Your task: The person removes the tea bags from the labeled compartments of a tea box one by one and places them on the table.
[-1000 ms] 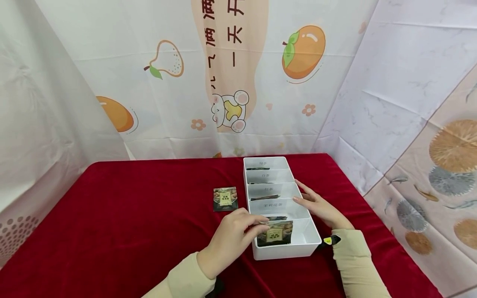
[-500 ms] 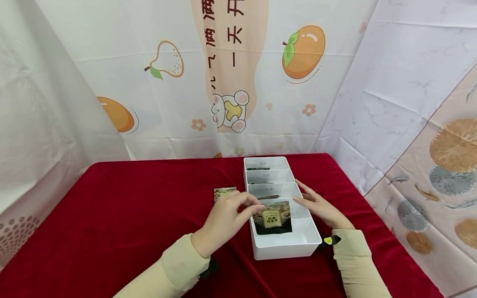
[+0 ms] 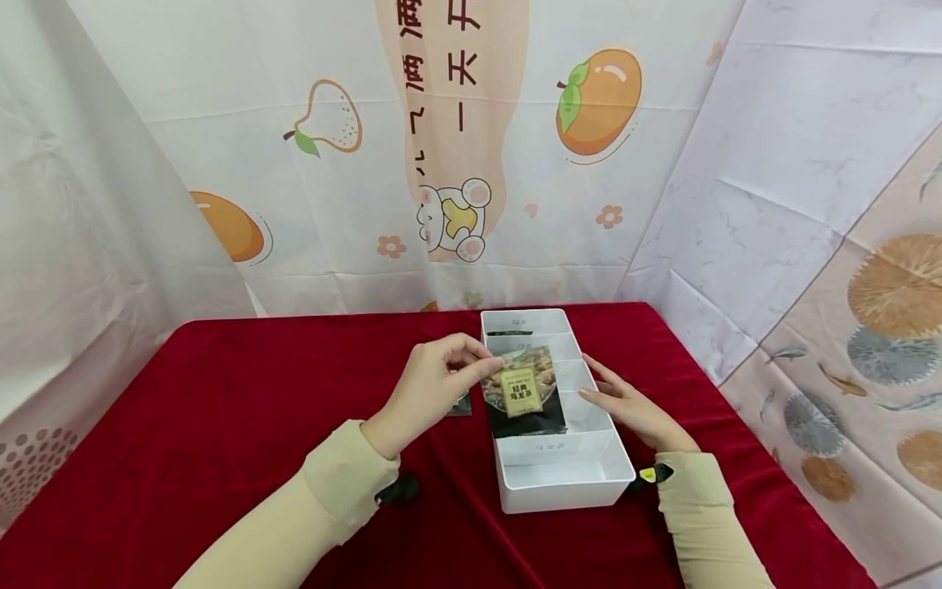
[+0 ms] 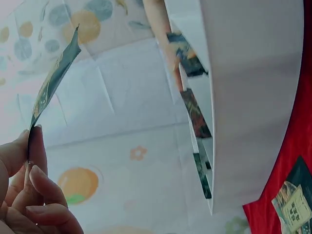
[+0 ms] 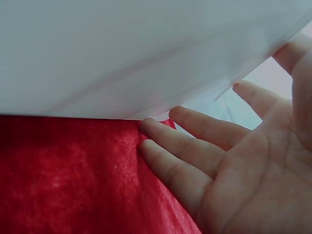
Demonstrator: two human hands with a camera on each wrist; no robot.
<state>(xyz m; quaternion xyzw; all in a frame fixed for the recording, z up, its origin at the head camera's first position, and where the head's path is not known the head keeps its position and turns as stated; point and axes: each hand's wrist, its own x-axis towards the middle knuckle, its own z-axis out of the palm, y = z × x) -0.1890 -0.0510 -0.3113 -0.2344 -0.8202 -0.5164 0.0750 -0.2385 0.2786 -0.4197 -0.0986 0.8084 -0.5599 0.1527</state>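
My left hand (image 3: 427, 391) pinches a dark tea sachet (image 3: 524, 394) with a yellow label by its left edge. The sachet is held above the middle of a white divided box (image 3: 567, 496), hiding some compartments. In the left wrist view, the same tea sachet (image 4: 56, 75) is seen nearly edge-on between thumb and fingers. My right hand (image 3: 639, 411) rests against the box's right side, its thumb at the rim. Extended fingers (image 5: 190, 129) touch the box wall in the right wrist view.
Another tea sachet (image 3: 461, 406) lies on the red cloth (image 3: 294, 409) left of the box, mostly hidden by my left hand. Several sachets stand in the box, such as a dark sachet (image 4: 197, 114) in the left wrist view. A printed curtain (image 3: 331, 204) hangs behind.
The left hand has lifted the tea sachet out of the nearest compartment and carried it up and away from me, over the middle of the box. The right hand has stayed put.
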